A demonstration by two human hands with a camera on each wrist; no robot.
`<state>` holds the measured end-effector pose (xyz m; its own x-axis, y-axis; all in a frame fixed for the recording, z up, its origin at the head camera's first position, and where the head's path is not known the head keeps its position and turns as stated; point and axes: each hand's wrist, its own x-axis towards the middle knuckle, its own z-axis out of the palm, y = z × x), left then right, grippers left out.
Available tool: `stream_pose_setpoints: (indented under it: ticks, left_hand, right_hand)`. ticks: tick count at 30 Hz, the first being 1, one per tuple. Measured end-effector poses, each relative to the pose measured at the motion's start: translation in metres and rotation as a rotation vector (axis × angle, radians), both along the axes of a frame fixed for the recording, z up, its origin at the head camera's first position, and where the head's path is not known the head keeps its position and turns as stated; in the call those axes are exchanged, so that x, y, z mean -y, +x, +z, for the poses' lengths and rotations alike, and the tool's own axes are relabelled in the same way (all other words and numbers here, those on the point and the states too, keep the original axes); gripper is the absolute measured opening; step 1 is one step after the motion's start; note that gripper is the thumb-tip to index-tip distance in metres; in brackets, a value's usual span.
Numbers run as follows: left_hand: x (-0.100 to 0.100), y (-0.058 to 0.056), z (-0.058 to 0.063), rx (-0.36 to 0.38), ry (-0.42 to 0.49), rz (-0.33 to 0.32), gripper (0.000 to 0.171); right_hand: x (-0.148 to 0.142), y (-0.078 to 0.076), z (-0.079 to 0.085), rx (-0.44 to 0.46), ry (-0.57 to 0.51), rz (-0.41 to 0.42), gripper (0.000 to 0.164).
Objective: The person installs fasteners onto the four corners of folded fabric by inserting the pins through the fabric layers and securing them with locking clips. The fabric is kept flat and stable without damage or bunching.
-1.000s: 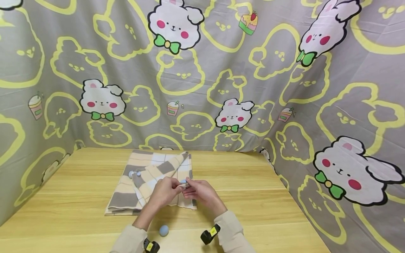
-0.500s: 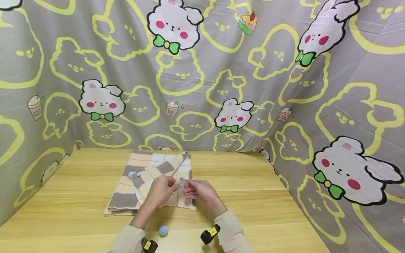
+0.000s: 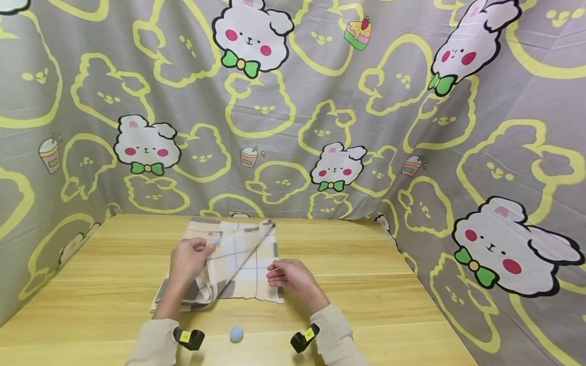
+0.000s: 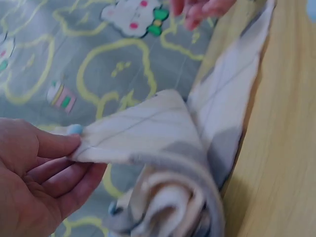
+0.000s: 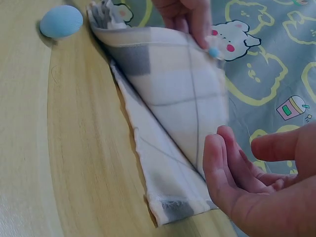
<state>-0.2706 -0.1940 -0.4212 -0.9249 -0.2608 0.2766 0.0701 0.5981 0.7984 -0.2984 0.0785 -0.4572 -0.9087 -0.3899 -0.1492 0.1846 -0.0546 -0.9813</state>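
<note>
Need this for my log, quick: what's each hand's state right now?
Left hand: closed, pinching the cloth.
Right hand: open, fingers loosely bent, holding nothing.

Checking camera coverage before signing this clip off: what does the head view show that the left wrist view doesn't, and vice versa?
Only the head view: the beige sleeves, the black wrist cameras and the blue ball in full.

Only the left wrist view: the layers inside the curled fold, seen end-on.

Both: the left hand pinching the checked cloth beside a small blue piece, at least part of the right hand, the wooden table and the patterned curtain.
</note>
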Motion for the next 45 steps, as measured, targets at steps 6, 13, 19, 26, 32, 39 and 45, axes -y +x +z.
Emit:
stream_pose_setpoints:
  ticks: [6,13,19,26,32,39,45]
  left_hand:
    - [0.025,0.0,-0.01,0.089,0.048,0.06,0.025]
    - [0.037,-0.003,-0.026,0.157,0.05,0.083,0.027]
    - [0.038,-0.006,-0.031,0.173,0.071,0.075,0.029]
    - [0.034,-0.006,-0.027,0.19,0.119,0.05,0.03]
    - [0.034,-0.005,-0.026,0.217,0.16,0.037,0.03]
    - [0.031,-0.007,-0.03,0.223,0.149,0.021,0.028]
    - [0.033,-0.007,-0.03,0.225,0.112,0.045,0.03]
  right_hand:
    - [0.0,0.001,0.0,-0.005,0.006,-0.002,0.031]
    - [0.001,0.002,0.001,-0.011,0.012,-0.004,0.028]
    - [0.001,0.002,0.001,-0.007,0.012,-0.001,0.028]
    - [0.0,0.002,0.002,-0.008,0.02,0.001,0.028]
    - [0.001,0.002,0.002,-0.006,0.026,-0.002,0.027]
    - [0.001,0.003,0.001,-0.012,0.024,-0.003,0.026]
    - [0.0,0.002,0.001,-0.005,0.025,-0.002,0.026]
